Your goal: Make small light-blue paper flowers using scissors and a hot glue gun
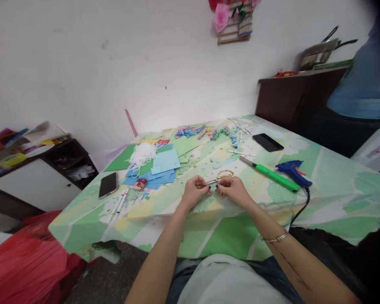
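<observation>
My left hand point(196, 191) is pinched closed over the near middle of the table. Beside it, a short gap away, my right hand point(232, 190) is also pinched. Whatever lies between the fingertips of either hand is too small to make out. Scissors with gold handles point(225, 173) rest on the cloth just beyond the fingers, their blades partly hidden by my hands. Blue paper sheets point(166, 161) and a heap of white string point(143, 155) lie to the left of my left hand. A green-handled knife point(277, 177) lies right of my right hand.
A blue glue gun point(293, 171) with a black cord sits at the right. Phones lie on both sides, one left point(108, 185) and one right point(267, 142). Curled paper strips point(223, 134) and markers point(119, 204) are scattered about. Another person point(364, 84) is at the far right.
</observation>
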Motion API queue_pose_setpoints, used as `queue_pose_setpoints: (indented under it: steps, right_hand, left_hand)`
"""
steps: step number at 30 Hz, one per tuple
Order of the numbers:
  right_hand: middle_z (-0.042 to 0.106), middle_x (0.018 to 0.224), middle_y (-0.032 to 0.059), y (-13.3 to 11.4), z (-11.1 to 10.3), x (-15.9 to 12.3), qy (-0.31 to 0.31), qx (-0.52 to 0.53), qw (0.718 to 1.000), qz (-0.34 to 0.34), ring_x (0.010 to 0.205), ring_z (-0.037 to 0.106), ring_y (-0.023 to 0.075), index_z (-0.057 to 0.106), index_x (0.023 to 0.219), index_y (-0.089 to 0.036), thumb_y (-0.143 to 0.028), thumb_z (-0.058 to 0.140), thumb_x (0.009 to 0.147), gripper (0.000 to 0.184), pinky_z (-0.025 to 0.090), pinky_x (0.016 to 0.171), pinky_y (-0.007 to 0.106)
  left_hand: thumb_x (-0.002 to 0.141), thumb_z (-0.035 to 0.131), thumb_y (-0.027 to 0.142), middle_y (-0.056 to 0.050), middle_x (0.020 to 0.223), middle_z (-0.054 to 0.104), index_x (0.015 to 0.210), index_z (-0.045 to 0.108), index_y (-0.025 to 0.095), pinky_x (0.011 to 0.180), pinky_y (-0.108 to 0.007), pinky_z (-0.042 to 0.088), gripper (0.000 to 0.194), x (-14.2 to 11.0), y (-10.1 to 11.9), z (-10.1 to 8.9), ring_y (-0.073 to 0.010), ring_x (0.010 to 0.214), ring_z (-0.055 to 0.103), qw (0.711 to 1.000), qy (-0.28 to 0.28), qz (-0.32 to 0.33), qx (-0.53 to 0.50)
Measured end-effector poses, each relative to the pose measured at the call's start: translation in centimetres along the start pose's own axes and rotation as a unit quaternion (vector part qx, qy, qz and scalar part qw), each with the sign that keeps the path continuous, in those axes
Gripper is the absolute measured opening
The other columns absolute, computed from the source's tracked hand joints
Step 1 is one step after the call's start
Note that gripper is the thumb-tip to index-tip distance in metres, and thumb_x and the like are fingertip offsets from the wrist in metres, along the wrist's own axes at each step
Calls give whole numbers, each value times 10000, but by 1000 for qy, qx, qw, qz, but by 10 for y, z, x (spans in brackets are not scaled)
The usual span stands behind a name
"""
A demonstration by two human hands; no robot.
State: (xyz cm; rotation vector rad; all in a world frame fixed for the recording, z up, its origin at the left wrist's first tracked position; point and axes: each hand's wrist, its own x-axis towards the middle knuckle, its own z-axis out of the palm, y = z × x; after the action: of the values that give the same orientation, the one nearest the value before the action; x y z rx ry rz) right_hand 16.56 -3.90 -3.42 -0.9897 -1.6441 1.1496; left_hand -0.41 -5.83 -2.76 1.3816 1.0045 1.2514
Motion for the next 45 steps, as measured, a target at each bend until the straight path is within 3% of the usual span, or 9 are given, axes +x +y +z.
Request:
queue_pose_setpoints:
  steps: [14, 25, 33, 38, 45]
  right_hand:
    - [605, 519, 23, 0, 1, -2, -7, -23, 1000, -13, 455, 533, 109, 603, 631, -127, -253, 588, 679, 136, 447, 472, 213]
    - [563, 456, -1, -4, 3, -1, 46, -85, 994, -43, 445, 513, 111, 586, 554, -142, -212, 597, 652, 122, 392, 461, 206]
    - [563, 462, -1, -3, 2, -1, 45, -72, 995, -44, 442, 515, 114, 611, 587, -140, -235, 594, 672, 128, 395, 461, 209]
    - [564, 482, -1, -2, 1, -1, 32, -44, 998, -44, 449, 507, 108, 618, 601, -138, -248, 602, 675, 133, 393, 462, 207]
    - [543, 474, -13, 4, 0, 2, 6, 14, 999, -37, 444, 495, 103, 625, 618, -140, -262, 603, 668, 133, 399, 456, 207]
  left_hand:
    - [590, 604, 117, -31, 606, 650, 673, 642, 120, 611, -263, 508, 91, 0, 0, 3, -168, 605, 645, 998, 44, -7, 37]
    - [640, 587, 142, -64, 723, 678, 723, 688, 142, 604, -254, 507, 131, -5, -6, 21, -145, 630, 622, 975, 121, 90, 162]
    - [657, 562, 89, -73, 782, 671, 785, 701, 159, 604, -242, 510, 201, -8, 1, 23, -146, 707, 615, 960, 99, 135, 226]
    - [648, 563, 80, -77, 796, 675, 795, 700, 153, 614, -250, 510, 213, -8, -1, 21, -153, 707, 620, 971, 71, 110, 201]
    - [670, 621, 213, -85, 787, 681, 798, 704, 150, 614, -251, 498, 165, -8, 0, 17, -177, 732, 618, 984, 46, 80, 154]
